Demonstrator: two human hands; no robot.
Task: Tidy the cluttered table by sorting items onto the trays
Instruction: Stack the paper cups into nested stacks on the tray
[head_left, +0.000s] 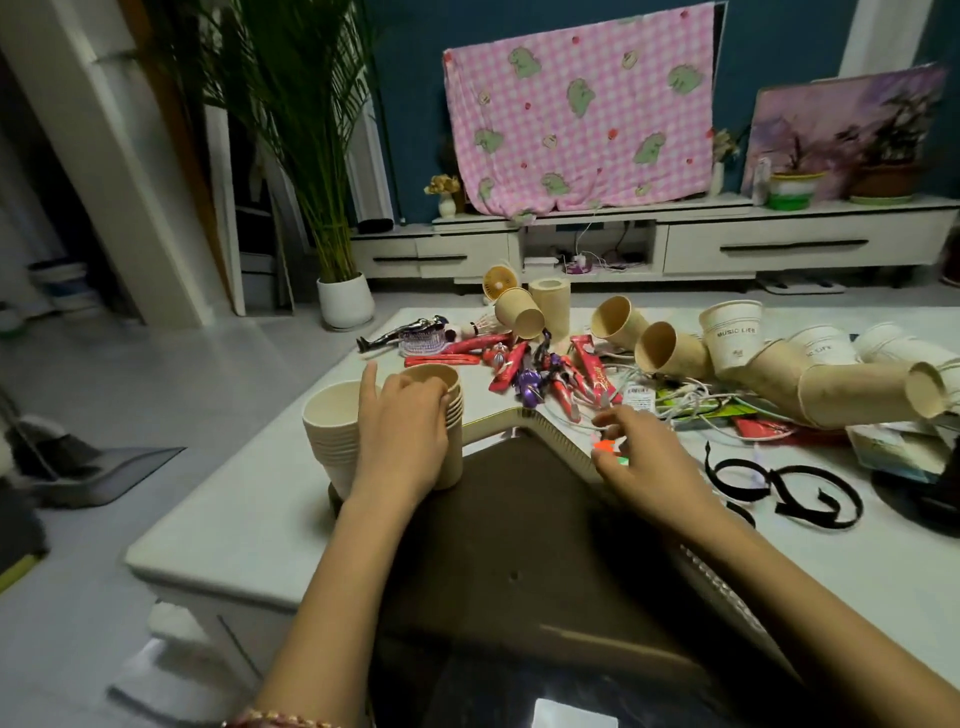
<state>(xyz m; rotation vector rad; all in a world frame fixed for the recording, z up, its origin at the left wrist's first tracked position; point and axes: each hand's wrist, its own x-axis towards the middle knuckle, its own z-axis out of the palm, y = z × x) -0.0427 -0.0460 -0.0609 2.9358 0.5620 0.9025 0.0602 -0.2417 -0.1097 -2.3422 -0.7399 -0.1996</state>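
1. Head view showed the left hand (402, 431) clasped over a stack of tan cups (455, 410), fingers curled round its top, forefinger lifted.
2. That stack stood near the left edge of the table (249, 519), touching a stack of white cups (330, 431) on its outer side.
3. The right hand (649, 457) pinched a small orange and green thing (608, 448) just above the far rim of the dark tray (519, 545), which lay at the near edge.
4. Toward the far edge lay loose cups (670, 351) on their sides, red wrappers (587, 364) and tangled white cables (691, 395).
5. Black straps (795, 483) curled near the right edge.
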